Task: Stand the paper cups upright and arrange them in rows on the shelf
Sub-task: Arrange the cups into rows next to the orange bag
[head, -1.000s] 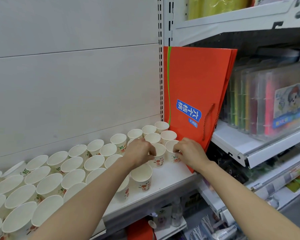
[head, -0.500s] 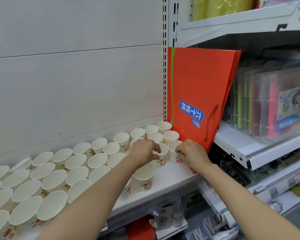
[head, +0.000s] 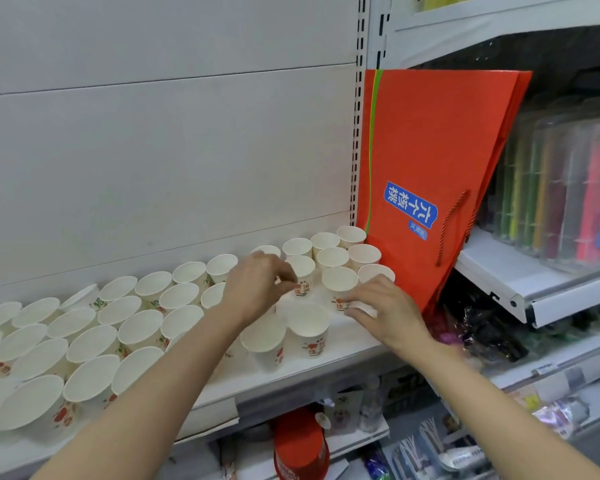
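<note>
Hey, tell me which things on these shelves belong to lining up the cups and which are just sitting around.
Part of the job:
- paper cups, upright in rows
- white shelf under them
- left hand, fingers at a cup
- right hand, touching a cup base

Just lying about:
- orange paper bags
- marker packs
- red cap on the shelf below

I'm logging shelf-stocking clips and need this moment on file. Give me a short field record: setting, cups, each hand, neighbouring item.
setting: white shelf against a pale back panel
cups: many white paper cups standing upright, mouths up, in rough rows
left hand: left hand with fingers curled at a printed cup in the middle rows
right hand: right hand with fingertips at the base of a front-right cup
neighbouring item: orange paper bag leaning at the right end of the rows
</note>
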{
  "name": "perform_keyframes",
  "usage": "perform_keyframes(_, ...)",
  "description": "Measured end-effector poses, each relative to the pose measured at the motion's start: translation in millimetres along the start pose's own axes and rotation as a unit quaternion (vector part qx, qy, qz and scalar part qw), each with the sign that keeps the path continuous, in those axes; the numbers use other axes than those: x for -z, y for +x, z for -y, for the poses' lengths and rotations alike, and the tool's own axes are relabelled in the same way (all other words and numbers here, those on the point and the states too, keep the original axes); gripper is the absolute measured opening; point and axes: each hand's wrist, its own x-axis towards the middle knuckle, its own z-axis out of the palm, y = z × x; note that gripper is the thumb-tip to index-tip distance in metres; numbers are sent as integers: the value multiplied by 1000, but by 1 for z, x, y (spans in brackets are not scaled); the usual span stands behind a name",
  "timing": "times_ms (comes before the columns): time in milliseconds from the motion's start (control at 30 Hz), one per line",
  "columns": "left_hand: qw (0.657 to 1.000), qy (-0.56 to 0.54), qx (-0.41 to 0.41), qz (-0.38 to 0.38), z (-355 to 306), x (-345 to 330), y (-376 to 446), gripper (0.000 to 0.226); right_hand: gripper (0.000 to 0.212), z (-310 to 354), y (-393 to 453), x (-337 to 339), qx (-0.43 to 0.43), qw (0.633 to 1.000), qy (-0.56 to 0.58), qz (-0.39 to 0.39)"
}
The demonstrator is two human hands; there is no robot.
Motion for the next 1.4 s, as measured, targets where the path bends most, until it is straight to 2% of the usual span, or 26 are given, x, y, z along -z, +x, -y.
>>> perform_keyframes(67, 1000, 0, 9, 20, 3, 8, -24, 5, 24, 17, -8, -9, 34, 998, 35, 49)
perform_keyframes(167, 996, 4, 28, 86, -1, 13, -44, 29, 25, 30, -9, -19, 41, 995, 13, 90)
perform_keyframes(233, 991, 57, 39, 119, -2, 14, -51, 39, 21, 36, -7, -24, 18, 995, 4, 96)
perform_keyframes(333, 980, 123, 41, 150, -1, 6, -68, 33, 14, 43, -6, -28, -14, 994, -8, 106)
perform_keyframes(433, 985, 111, 30, 127, 2, -5, -81, 18, 13, 39, -11, -20, -34, 996, -21, 85)
perform_keyframes(567, 994, 57, -1, 91, -9, -15, -75, 17, 15, 13, -24, 15, -83, 995, -51, 28)
perform_keyframes(767, 995, 17, -59, 80, -51, -39, -35, 11, 14, -10, -26, 43, -83, 988, -113, 67)
perform_keyframes(967, 995, 6, -73, 74, -72, -53, -20, 15, 12, -25, -32, 57, -53, 983, -152, 89)
perform_keyframes(1267, 997, 1, -74, 35, -81, -64, -22, 17, 8, -40, -33, 50, -23, 984, -152, 95)
perform_keyframes(1400, 997, -29, -69, 14, -70, -60, -31, 32, 23, -41, -33, 48, -5, 990, -131, 58)
